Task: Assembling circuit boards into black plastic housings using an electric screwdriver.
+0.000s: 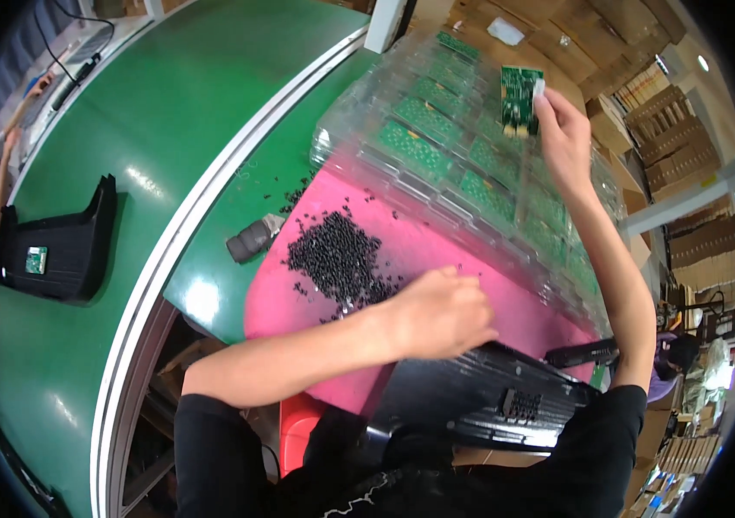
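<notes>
My right hand (564, 138) is raised above the trays and pinches a green circuit board (518, 93) by its edge. The board hangs upright, gold contacts at its lower end. My left hand (441, 318) is curled closed over the pink mat (277, 298); whatever its fingers may hold is hidden. Just below that hand lies a black plastic housing (462, 393) with ribbed slots, partly under my arms. Left of the hand is a heap of small black screws (337, 256). A black handheld tool (582, 353) rests at the housing's right end.
Clear plastic trays (437, 192) of green boards stand behind the mat. A dark cylindrical object (253, 241) lies left of the screws. Beyond a white rail (238, 147), another black housing (57, 246) with a small board sits on a green surface. Cardboard stacks (704, 250) stand right.
</notes>
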Demonstrator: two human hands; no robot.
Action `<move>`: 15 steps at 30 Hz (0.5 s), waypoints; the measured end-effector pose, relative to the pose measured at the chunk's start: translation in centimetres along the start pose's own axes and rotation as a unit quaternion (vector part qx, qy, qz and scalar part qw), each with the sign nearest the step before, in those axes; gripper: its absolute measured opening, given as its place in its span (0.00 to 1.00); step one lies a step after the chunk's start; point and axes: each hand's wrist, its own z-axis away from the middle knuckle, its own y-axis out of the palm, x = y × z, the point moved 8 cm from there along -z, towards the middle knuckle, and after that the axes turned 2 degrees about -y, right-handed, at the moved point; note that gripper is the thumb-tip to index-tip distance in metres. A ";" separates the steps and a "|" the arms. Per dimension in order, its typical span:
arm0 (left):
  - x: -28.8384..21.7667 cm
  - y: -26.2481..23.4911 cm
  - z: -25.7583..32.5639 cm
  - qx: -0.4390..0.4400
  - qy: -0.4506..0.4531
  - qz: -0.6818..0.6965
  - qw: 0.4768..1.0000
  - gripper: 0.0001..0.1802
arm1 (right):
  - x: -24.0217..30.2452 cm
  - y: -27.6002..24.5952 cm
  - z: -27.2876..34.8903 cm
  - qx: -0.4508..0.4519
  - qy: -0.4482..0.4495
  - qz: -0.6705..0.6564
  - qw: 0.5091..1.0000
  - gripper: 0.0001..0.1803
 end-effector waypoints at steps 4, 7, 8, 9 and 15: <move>-0.7 -2.4 -0.4 -0.100 -0.086 0.073 0.989 0.22 | 8.1 -2.6 9.7 0.073 0.108 -0.055 0.990 0.17; -3.4 -3.1 -1.4 -0.111 -0.069 0.354 0.926 0.21 | 11.3 -5.4 15.9 0.076 0.120 -0.057 0.988 0.18; -4.6 -2.0 -1.8 -0.034 -0.080 0.527 0.846 0.19 | 12.2 -6.4 17.4 0.053 0.124 -0.106 0.985 0.19; -5.2 -1.7 -1.9 -0.007 -0.102 0.543 0.834 0.15 | 13.0 -7.2 18.5 0.029 0.127 -0.156 0.979 0.20; -10.7 -1.6 -3.1 0.036 -0.060 0.469 0.880 0.22 | 13.2 -12.9 25.3 -0.050 0.194 -0.190 0.961 0.21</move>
